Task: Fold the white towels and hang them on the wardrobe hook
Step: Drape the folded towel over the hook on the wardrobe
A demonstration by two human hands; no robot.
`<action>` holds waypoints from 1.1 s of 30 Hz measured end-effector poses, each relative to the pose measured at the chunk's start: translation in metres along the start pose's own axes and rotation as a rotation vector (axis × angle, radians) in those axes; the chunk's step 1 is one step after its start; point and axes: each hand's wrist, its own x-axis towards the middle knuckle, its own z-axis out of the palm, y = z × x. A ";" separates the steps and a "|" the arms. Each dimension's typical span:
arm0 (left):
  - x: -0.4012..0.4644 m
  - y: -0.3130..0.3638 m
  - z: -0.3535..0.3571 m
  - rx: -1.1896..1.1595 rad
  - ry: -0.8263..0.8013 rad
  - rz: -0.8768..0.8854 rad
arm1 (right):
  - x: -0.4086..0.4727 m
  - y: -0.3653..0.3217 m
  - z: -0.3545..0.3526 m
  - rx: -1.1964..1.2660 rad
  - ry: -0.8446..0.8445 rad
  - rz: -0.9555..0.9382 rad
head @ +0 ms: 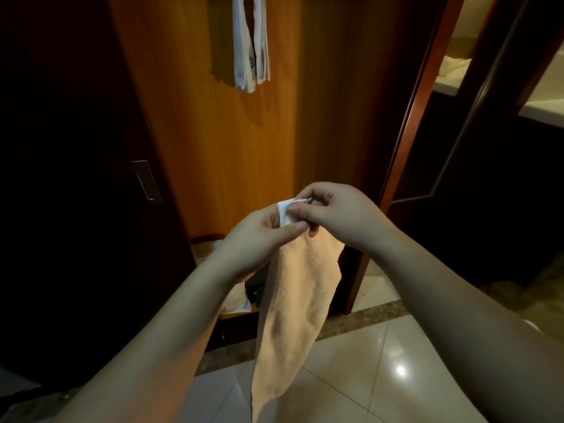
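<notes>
A white towel (293, 312) hangs down in a long narrow strip in front of me, its lower end near the floor tiles. My left hand (259, 242) pinches its top edge between thumb and fingers. My right hand (338, 215) pinches the same top edge right beside it, the two hands touching. Two folded white towels (250, 44) hang side by side at the top of the orange wooden wardrobe panel (219, 141); the hook that carries them is out of frame.
A dark wardrobe door with a metal recessed handle (146, 181) stands at the left. Low in the open wardrobe lie more white cloth (236, 300) and a dark object. A wooden door frame (409, 123) rises at the right, with a lit countertop (546, 108) beyond. Glossy floor tiles (381, 361) lie below.
</notes>
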 end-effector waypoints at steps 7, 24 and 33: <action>-0.005 0.010 -0.011 -0.058 0.047 -0.081 | 0.001 -0.003 -0.037 -0.232 -0.444 0.175; -0.025 0.043 -0.068 -0.047 0.201 0.069 | -0.016 0.017 -0.072 -0.106 0.030 0.012; -0.030 0.055 -0.065 0.018 0.366 0.234 | -0.005 0.009 -0.049 0.174 0.487 -0.080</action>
